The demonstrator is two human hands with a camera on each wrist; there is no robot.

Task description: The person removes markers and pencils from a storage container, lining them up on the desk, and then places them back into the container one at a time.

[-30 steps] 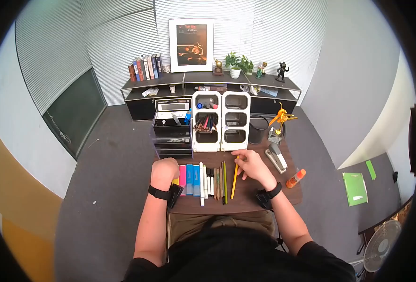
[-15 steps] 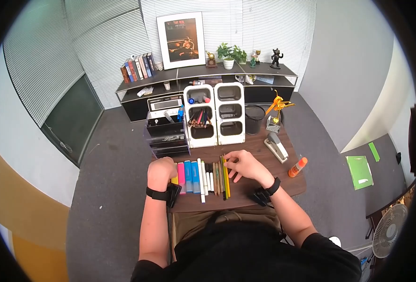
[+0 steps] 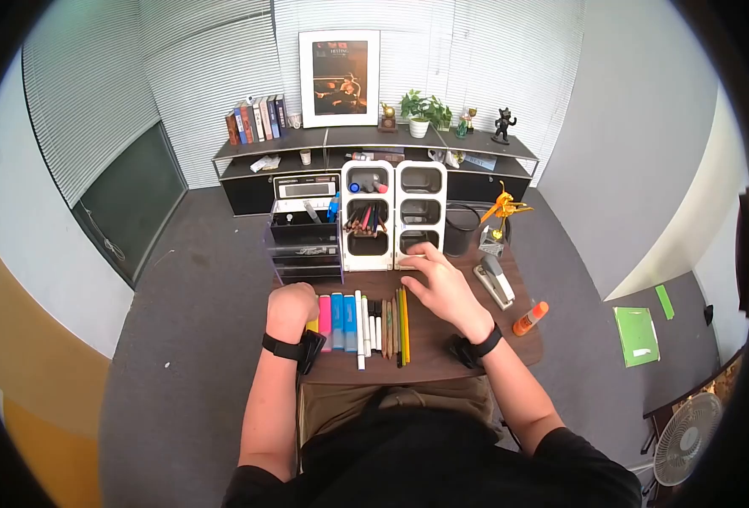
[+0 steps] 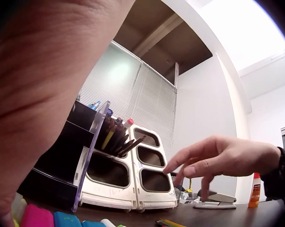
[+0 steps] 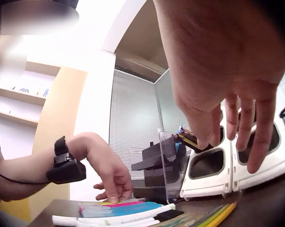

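Note:
My left hand (image 3: 291, 305) stays at the left end of a row of pens, its thumb and fingers pinching a yellow highlighter (image 3: 312, 325) mostly hidden beneath it. Alongside lie a pink highlighter (image 3: 324, 322), two blue ones (image 3: 337, 322), white markers (image 3: 360, 339), brown pencils (image 3: 389, 330) and, at the right end, a yellow pencil (image 3: 406, 334). My right hand (image 3: 442, 288) hovers holding nothing above the table, fingers loosely spread. In the head view its fingertips overlap the lower front of the white pen organizer (image 3: 368, 265).
Dark pencils (image 3: 363, 222) stand in one organizer compartment. A black tiered desk organizer (image 3: 305, 231) adjoins it on the left. To the right are a stapler (image 3: 495, 279), an orange glue stick (image 3: 530, 319) and an orange ornament (image 3: 505, 206). The brown table's (image 3: 442, 360) front edge meets my lap.
My right hand brought the yellow pencil left against the other pencils, let it go and rose forward toward the organizer. My left hand kept its place.

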